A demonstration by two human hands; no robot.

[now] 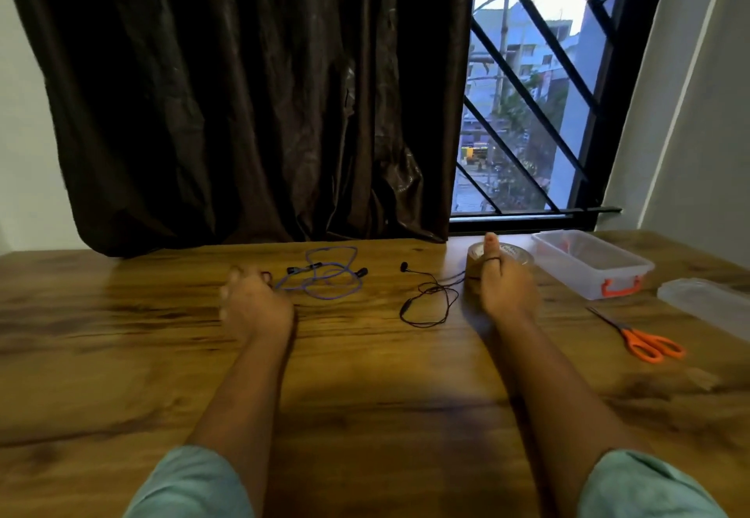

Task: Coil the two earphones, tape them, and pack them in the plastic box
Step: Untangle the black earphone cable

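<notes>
A purple earphone [324, 274] lies in loose loops at the back middle of the wooden table [365, 375]. My left hand [255, 302], blurred and with curled fingers, sits at its left end, where the purple cable runs into the fingers. A black earphone [426, 298] lies tangled to the right; its cord leads up to my right hand [507, 286] and loops over the raised thumb. Right behind that hand stands a brown tape roll [517, 254]. The clear plastic box [617, 274] with orange latches stands open at the far right.
Orange-handled scissors [649, 345] lie to the right of my right forearm. The box's clear lid [706, 302] rests at the table's right edge. A dark curtain [243, 111] and a barred window [535, 111] stand behind the table.
</notes>
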